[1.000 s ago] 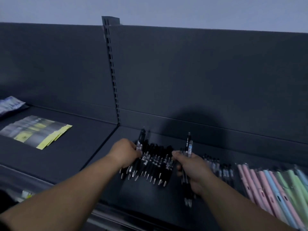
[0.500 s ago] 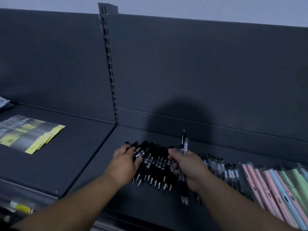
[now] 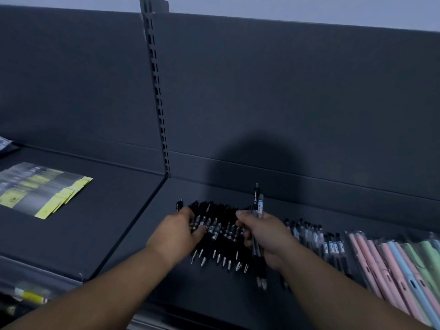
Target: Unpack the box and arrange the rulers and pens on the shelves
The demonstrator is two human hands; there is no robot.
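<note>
Though fisted before, left hand (image 3: pixel 175 232) flat on pens (image 3: pixel 222 231)

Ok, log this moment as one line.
step: lining up pens | left hand: rests on black pen row | right hand: grips pen bundle | pastel pens: further right on shelf

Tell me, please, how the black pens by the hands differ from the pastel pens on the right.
The black pens are dark with silver tips; the pastel pens are pink, blue and green. The black pens lie bare; the pastel pens look sleeved in clear plastic. Both lie in rows on one shelf.
</note>
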